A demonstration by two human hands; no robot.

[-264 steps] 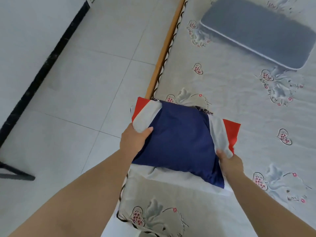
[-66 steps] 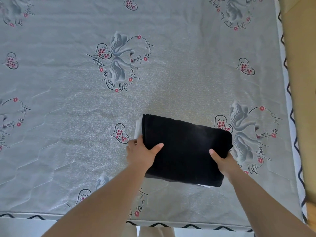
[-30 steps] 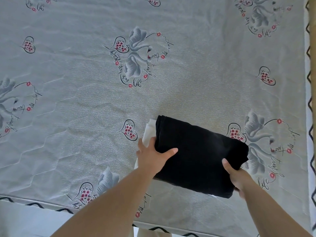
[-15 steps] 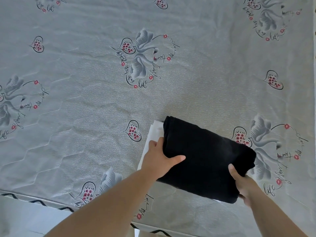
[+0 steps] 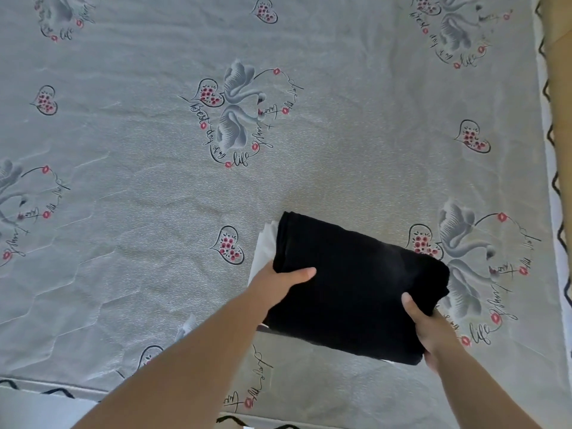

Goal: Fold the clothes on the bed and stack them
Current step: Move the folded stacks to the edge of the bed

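Note:
A folded black garment lies at the near right of the bed, on top of a folded white piece that peeks out at its left edge. My left hand grips the stack's left side, thumb on top of the black cloth. My right hand grips the right near corner, thumb on top and fingers under the stack. Whether the stack rests on the mattress or is held just above it cannot be told.
The grey mattress cover printed with swans and hearts spreads wide to the left and far side. Its zigzag-trimmed edge and a tan wooden bed frame run down the right. The near bed edge crosses the bottom.
Over the last second the black stack has stayed in both hands with the grips unchanged; it sits slightly farther right and lower in view as the camera shifted.

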